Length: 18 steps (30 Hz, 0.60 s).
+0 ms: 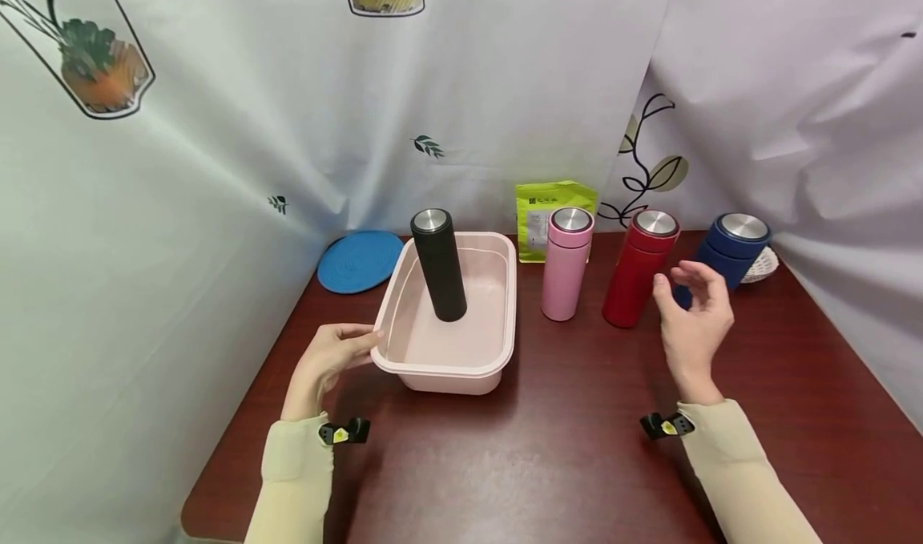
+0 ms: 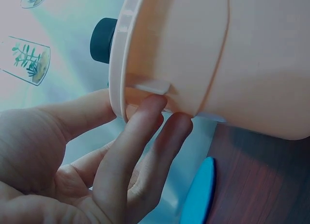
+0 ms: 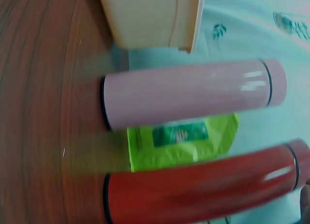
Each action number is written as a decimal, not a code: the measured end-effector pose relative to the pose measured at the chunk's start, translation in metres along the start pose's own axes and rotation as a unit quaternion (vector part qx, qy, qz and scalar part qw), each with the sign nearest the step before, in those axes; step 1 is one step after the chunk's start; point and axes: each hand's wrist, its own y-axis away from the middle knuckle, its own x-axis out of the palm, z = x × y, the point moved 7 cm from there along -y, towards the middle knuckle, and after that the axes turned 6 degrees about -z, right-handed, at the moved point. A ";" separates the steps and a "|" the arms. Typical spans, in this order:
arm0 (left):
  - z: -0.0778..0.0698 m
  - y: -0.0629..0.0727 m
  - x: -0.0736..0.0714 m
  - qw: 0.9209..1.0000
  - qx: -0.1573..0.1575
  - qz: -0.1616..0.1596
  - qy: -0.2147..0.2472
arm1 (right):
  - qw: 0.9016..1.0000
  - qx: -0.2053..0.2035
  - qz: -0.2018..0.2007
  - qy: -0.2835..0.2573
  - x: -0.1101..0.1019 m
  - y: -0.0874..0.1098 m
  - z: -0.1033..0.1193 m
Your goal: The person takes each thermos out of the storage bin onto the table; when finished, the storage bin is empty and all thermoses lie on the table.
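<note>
While your left hand (image 1: 333,360) is pinching the near left corner of the tub (image 1: 447,384), your right hand (image 1: 695,328) is hovering by the red flask (image 1: 636,280) on the right, fingers curved, gripping nothing. A knuckle bump could be tipping it or the blue flask (image 1: 730,257); a rim tug, the black flask (image 1: 441,272) standing inside. White basket (image 1: 763,266): contents hiding behind blue.

1 pink basin (image 1: 485,308) holds 1 upright black flask (image 1: 441,272).
</note>
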 end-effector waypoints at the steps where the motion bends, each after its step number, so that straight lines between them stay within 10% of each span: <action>1: 0.000 0.000 -0.001 1.000 0.001 0.001 0.002 | 1.000 -0.001 0.010 -0.003 0.005 0.002 0.001; 18: 0.002 0.001 -0.002 0.999 -0.004 0.005 0.037 | 0.994 0.022 0.104 -0.001 0.049 0.018 -0.015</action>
